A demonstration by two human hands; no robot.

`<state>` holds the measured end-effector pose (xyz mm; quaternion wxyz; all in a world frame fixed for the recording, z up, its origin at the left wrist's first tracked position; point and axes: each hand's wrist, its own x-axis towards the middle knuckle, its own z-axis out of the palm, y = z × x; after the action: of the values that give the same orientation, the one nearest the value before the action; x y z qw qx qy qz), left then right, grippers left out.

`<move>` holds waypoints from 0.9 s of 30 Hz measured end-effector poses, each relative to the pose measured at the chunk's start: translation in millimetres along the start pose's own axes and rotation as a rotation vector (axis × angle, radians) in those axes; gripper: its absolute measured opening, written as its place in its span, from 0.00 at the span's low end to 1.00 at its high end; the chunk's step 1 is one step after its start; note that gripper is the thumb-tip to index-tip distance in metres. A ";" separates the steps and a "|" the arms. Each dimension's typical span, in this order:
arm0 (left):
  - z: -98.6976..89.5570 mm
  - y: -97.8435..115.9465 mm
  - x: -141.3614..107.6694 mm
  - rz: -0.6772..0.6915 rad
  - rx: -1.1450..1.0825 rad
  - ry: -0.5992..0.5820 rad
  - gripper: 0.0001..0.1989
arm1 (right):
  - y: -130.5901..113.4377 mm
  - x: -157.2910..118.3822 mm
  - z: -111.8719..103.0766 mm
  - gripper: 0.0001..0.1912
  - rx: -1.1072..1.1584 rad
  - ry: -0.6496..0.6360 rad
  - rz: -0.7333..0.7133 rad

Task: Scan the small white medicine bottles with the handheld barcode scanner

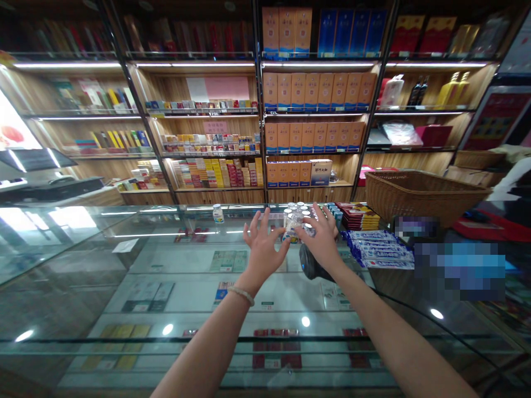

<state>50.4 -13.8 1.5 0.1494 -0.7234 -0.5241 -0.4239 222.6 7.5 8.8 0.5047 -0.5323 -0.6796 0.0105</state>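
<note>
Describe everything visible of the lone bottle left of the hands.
The bottle is small, white and plastic-looking, with a pale lid and blue and yellow on its label; print is too small to read. It stands upright on the glass counter, near its far edge, apart from the left hand; nothing else touches it.

Bright strips [194, 64] light the shelves [166, 83] while glare spots the glass counter [186, 301].

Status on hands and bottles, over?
Left hand open, fingers spread. Right hand at the bottles, grip unclear. Black device close by, on the near side.
</note>
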 end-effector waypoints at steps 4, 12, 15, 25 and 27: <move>1.1 -2.9 0.4 0.021 -0.016 0.009 0.09 | -1.4 -0.7 -1.9 0.15 -0.025 -0.034 -0.023; -3.7 -7.5 5.4 -0.004 -0.003 0.009 0.08 | -7.9 1.6 -2.0 0.16 -0.040 -0.005 -0.052; -12.2 -9.0 13.4 0.003 -0.002 0.018 0.08 | -17.5 9.0 -2.8 0.17 -0.049 0.037 -0.035; -74.8 -43.7 26.6 -0.020 0.086 0.042 0.08 | -85.1 21.6 19.9 0.19 0.083 0.050 -0.095; -88.0 -59.0 22.3 -0.038 0.116 0.028 0.08 | -98.3 18.4 34.9 0.17 0.114 0.035 -0.102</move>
<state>-40.0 -33.9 57.7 0.1906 -0.6974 -0.5592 -0.4057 129.6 -3.3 58.3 0.5459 -0.4673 -0.6953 0.0140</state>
